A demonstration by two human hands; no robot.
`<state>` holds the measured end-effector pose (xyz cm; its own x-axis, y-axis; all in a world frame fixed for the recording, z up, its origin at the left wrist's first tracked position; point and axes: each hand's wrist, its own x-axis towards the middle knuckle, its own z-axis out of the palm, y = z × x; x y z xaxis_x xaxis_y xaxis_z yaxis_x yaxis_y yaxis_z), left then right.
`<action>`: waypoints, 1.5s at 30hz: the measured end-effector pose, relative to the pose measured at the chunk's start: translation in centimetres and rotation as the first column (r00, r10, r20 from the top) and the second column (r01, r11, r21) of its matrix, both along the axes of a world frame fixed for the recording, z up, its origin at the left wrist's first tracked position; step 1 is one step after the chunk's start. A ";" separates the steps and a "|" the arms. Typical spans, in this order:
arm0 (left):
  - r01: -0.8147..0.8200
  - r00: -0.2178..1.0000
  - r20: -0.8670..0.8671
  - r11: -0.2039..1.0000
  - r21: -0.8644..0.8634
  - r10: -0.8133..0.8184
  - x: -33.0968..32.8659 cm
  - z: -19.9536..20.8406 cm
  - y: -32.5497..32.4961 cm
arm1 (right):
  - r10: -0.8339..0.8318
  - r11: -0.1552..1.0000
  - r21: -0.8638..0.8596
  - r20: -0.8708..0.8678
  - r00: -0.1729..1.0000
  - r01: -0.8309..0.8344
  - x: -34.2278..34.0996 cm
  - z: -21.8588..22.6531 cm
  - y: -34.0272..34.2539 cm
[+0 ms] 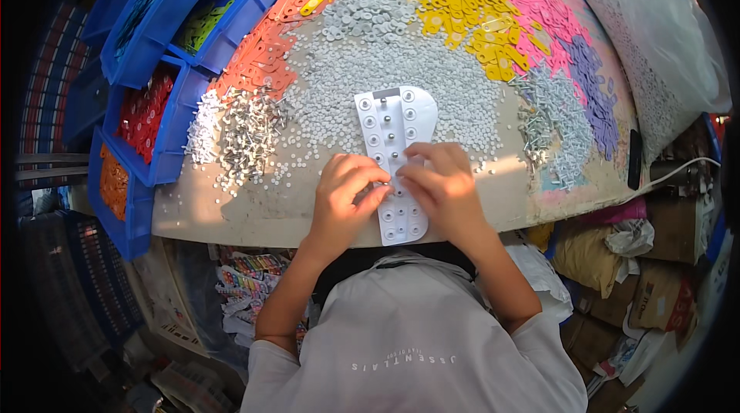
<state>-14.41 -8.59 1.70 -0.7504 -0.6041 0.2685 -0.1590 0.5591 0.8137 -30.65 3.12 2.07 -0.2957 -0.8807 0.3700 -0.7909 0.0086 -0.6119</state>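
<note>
- Near edge: we find the white board (pixel 425 111) lying lengthwise on the desk (pixel 270 213), its near end at the desk's edge. Round fittings (pixel 410 114) sit at the near end in rows of three; we cannot tell whether these positions are complete.
- Left hand (pixel 339 191): the grip is nearly closed, thumb and forefinger almost meeting over the board's middle. We cannot tell whether it has hold of a small part.
- Right hand (pixel 451 189): the grip is bent and narrow, its fingertips at the board's right half. Any part held is hidden from us.
- Far half of board: we see fittings in both side columns and shiny metal studs (pixel 391 135) along the centre line. We judge loading here well advanced; the hands cover the middle rows.
- Remaining: we see no coloured plate on the visible board, so we judge any covering stage not yet begun.
- Beyond: loose white discs (pixel 324 78) lie spread, with yellow plates (pixel 470 16) farther off.
</note>
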 end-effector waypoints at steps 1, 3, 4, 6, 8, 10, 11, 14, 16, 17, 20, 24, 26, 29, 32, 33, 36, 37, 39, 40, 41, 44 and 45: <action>0.010 1.000 -0.005 0.999 -0.053 -0.010 -0.2 -0.2 0.2 | -0.027 1.000 -0.003 0.000 1.000 0.027 -0.6 0.3 0.5; 0.014 1.000 -0.003 0.996 -0.093 -0.014 -0.5 -0.7 0.5 | -0.228 0.973 0.017 -0.091 0.969 0.231 -2.7 0.5 1.7; 0.018 1.000 0.014 0.992 -0.121 -0.017 -0.6 -0.8 0.6 | -0.334 0.941 0.004 -0.150 0.931 0.338 -4.0 0.6 2.2; 0.024 0.999 0.029 0.989 -0.149 -0.020 -0.9 -0.9 0.8 | -0.435 0.897 -0.018 -0.207 0.876 0.441 -6.1 0.8 3.5; 0.002 0.999 0.040 0.977 -0.211 0.006 -1.0 -1.0 0.9 | -0.537 0.799 0.057 -0.382 0.752 0.599 -7.6 0.9 4.6; 0.013 0.999 0.035 0.967 -0.253 -0.004 -1.1 -1.1 1.0 | -0.526 0.787 0.111 -0.393 0.755 0.606 -8.9 -0.1 5.8; 0.024 0.999 0.032 0.956 -0.294 -0.015 -1.1 -1.1 1.0 | -0.514 0.772 0.167 -0.403 0.757 0.613 -9.3 -0.6 6.2; 0.049 0.999 0.007 0.932 -0.359 -0.050 -1.1 -1.5 1.5 | -0.516 0.769 0.170 -0.405 0.755 0.616 -9.8 -1.5 6.6; 0.117 0.992 0.093 0.918 -0.378 -0.088 -0.7 -0.9 1.5 | -0.514 0.769 0.156 -0.426 0.744 0.620 -10.1 -1.9 6.8; 0.193 0.975 0.175 0.902 -0.385 -0.134 -0.5 -0.6 1.6 | -0.519 0.761 0.142 -0.452 0.726 0.632 -10.2 -2.0 6.8; 0.124 0.984 0.165 0.922 -0.367 -0.067 0.1 -0.1 1.3 | -0.510 0.774 0.137 -0.445 0.736 0.618 -10.4 -1.8 6.3; -0.267 0.945 0.037 0.833 -0.485 0.325 3.0 -0.3 -2.9 | -0.517 0.773 0.158 -0.405 0.754 0.615 -11.0 -1.9 6.5; -0.367 0.875 0.102 0.785 -0.499 0.474 5.6 -0.3 -5.6 | -0.530 0.772 0.162 -0.370 0.763 0.614 -11.0 -1.6 6.5; -0.378 0.798 0.198 0.729 -0.571 0.569 8.6 -1.3 -8.1 | -0.559 0.761 0.173 -0.314 0.767 0.625 -10.9 -1.3 6.6; -0.381 0.794 0.229 0.754 -0.535 0.563 9.0 -2.4 -8.5 | -0.581 0.776 0.086 -0.289 0.761 0.625 -10.3 -0.8 6.5; -0.374 0.799 0.234 0.761 -0.530 0.555 9.1 -2.7 -8.7 | -0.582 0.798 -0.015 -0.281 0.763 0.602 -9.8 -0.6 6.3; -0.396 0.782 0.230 0.746 -0.535 0.579 8.6 -3.2 -8.8 | -0.505 0.862 0.013 -0.068 0.860 0.507 -7.6 0.4 5.5; -0.402 0.789 0.214 0.747 -0.530 0.576 8.9 -2.9 -8.6 | -0.443 0.896 0.053 0.023 0.896 0.442 -6.1 1.4 5.3; -0.440 0.777 0.160 0.708 -0.552 0.608 9.1 -2.4 -8.4 | -0.317 0.949 0.079 0.225 0.921 0.307 -2.8 2.9 4.4; -0.432 0.778 0.157 0.700 -0.569 0.608 9.0 -2.4 -8.5 | -0.242 0.970 0.092 0.254 0.936 0.226 -1.9 2.5 4.3; -0.426 0.781 0.162 0.705 -0.567 0.603 8.8 -2.0 -8.3 | -0.164 0.986 0.085 0.295 0.941 0.145 -0.9 2.3 4.1; -0.418 0.877 0.047 0.807 -0.416 0.479 7.9 0.0 -6.8 | -0.019 0.998 0.060 0.294 0.956 0.001 0.9 1.8 3.4; -0.418 0.876 0.051 0.806 -0.419 0.480 7.5 0.9 -5.7 | 0.040 0.996 0.061 0.295 0.955 -0.060 1.4 1.5 3.2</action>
<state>-6.87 -14.29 2.55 -0.4693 -0.7548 0.4583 -0.5698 0.6554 0.4958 -29.27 6.32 3.54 -0.3371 -0.9173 0.2118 -0.5775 0.0238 -0.8160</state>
